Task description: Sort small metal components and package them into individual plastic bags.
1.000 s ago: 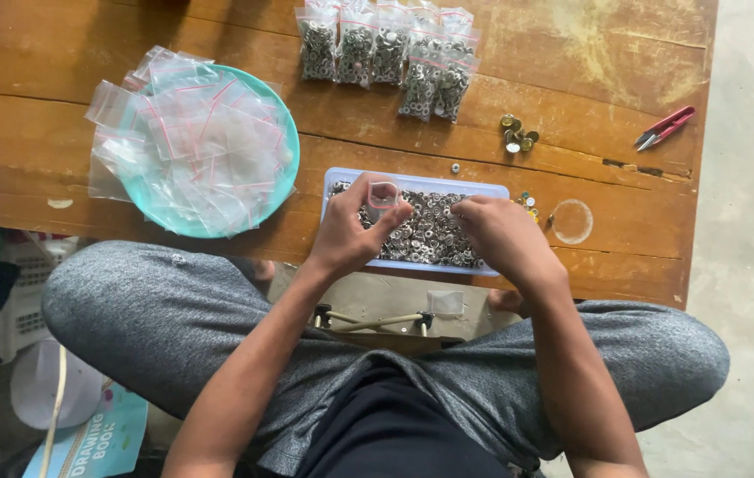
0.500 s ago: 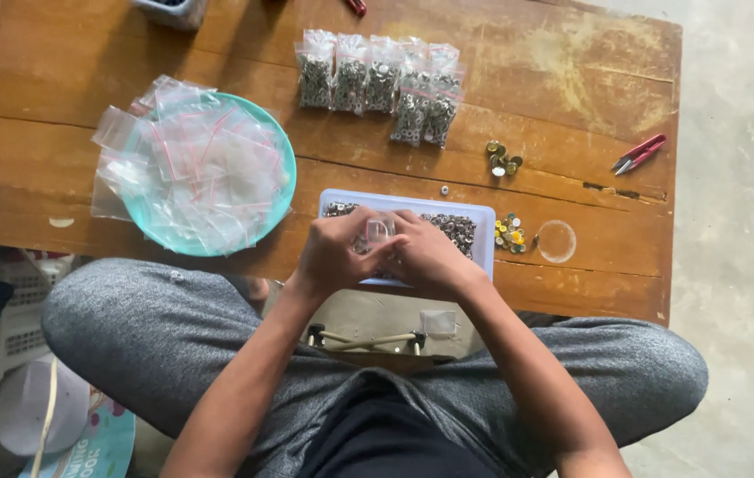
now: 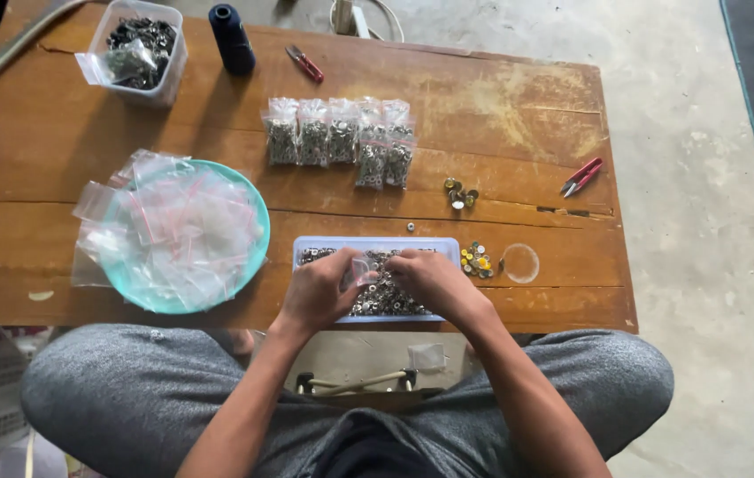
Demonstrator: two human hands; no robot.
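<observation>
Both hands meet over a shallow white tray (image 3: pixel 306 242) at the near edge of the wooden worktop (image 3: pixel 519 106). The left hand (image 3: pixel 317 292) and the right hand (image 3: pixel 430 279) have their fingers curled in narrow, pinching a small clear plastic bag (image 3: pixel 362 268) between them; the bag sits just above the tray and is too crumpled to tell which way it points. The tray is rectangular, its long side running left to right, and filled with small shiny metal fasteners (image 3: pixel 384 301).

Just right of the tray lies a little heap of yellowish metal pieces (image 3: pixel 477 261) and a clear round lid (image 3: pixel 519 263). To the left, a turquoise round plate (image 3: pixel 257 252) carries a loose pile of empty clear bags (image 3: pixel 165 230) with red strips. Beyond the tray, a row of filled bags (image 3: pixel 342 137) lies flat. Red snips (image 3: pixel 581 176) rest near the worktop's right edge, angled.
</observation>
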